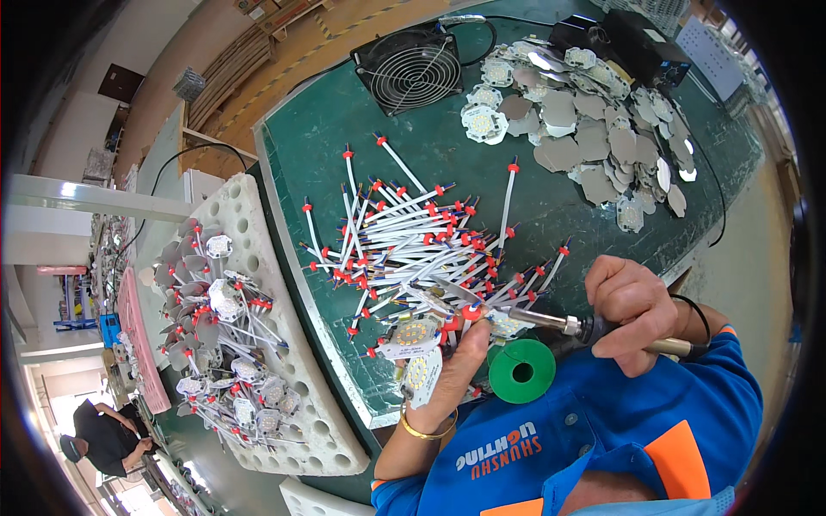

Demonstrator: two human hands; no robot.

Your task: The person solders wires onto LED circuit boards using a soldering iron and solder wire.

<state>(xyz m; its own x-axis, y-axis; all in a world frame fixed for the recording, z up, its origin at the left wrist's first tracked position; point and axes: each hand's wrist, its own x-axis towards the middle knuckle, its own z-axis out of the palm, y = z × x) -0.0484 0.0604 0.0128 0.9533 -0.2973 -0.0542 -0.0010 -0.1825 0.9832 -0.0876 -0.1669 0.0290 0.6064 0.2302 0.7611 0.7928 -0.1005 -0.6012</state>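
My right hand (632,311) is closed around the handle of a soldering iron (551,322). The iron's metal shaft points left, its tip close to the fingers of my left hand (460,361). Those fingers pinch several LED boards (410,334) with white wires and red collars, and one board hangs below the others. Exactly where the iron's tip touches is too crowded to tell. Beside my left hand sits a green solder spool (502,378). Just beyond, a heap of white wires (422,249) with red collars spreads over the green table (301,146).
A black fan (411,73) stands at the far edge. Bare LED boards (594,129) are piled at the far right near a black box (641,47). On the left, a white perforated foam slab (323,430) bears wired boards (225,301). Another person (103,434) works at far left.
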